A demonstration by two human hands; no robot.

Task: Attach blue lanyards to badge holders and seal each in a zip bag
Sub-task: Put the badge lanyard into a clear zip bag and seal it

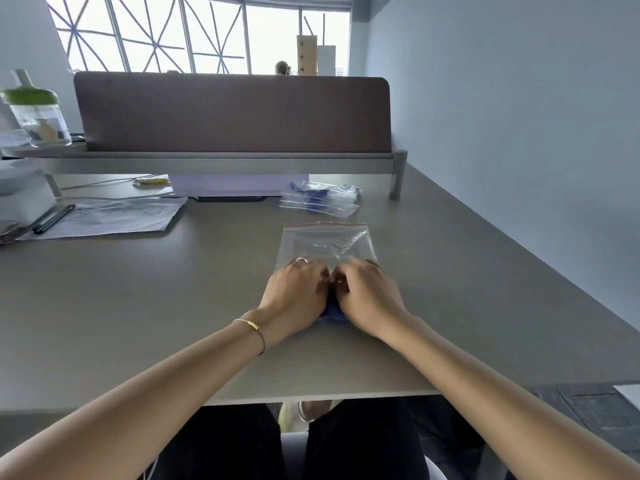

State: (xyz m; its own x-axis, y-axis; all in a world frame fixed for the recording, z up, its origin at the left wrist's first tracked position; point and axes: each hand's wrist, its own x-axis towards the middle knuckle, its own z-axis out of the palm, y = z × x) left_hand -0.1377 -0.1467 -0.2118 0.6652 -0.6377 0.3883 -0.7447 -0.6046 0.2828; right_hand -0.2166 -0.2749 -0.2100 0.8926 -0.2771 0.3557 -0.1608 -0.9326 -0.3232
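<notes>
A clear zip bag [325, 242] with a red seal line along its far edge lies flat on the grey desk [138, 306]. My left hand [294, 296] and my right hand [367, 296] sit side by side on the bag's near end, fingers curled down onto it. Between and under the two hands a bunched blue lanyard [334, 313] shows. Whether the lanyard is inside the bag I cannot tell. No badge holder is visible under the hands.
A pile of zip bags with blue lanyards inside [318, 199] lies further back. Papers with a black pen [104, 216] lie at the left. A brown divider panel [232, 112] on a raised shelf closes the back. A green-lidded jar [36, 116] stands on the shelf.
</notes>
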